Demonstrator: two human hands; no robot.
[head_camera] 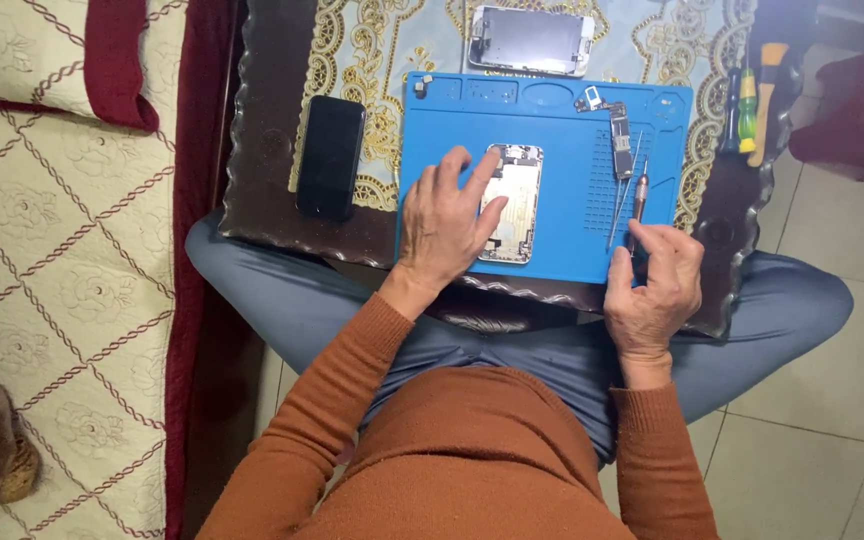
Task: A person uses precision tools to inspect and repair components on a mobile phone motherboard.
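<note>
My left hand (442, 225) lies flat, fingers spread, on the opened phone (512, 203) lying on the blue mat (562, 215); my right hand (655, 290) pinches a small screwdriver (638, 198) at the mat's right side.

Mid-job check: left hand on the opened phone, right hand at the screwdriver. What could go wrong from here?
1. The blue mat overhangs the table edge near the right hand; the screwdriver could roll off.
2. Small loose parts could scatter if bumped.
3. The left hand may press exposed internals of the opened phone.
</note>
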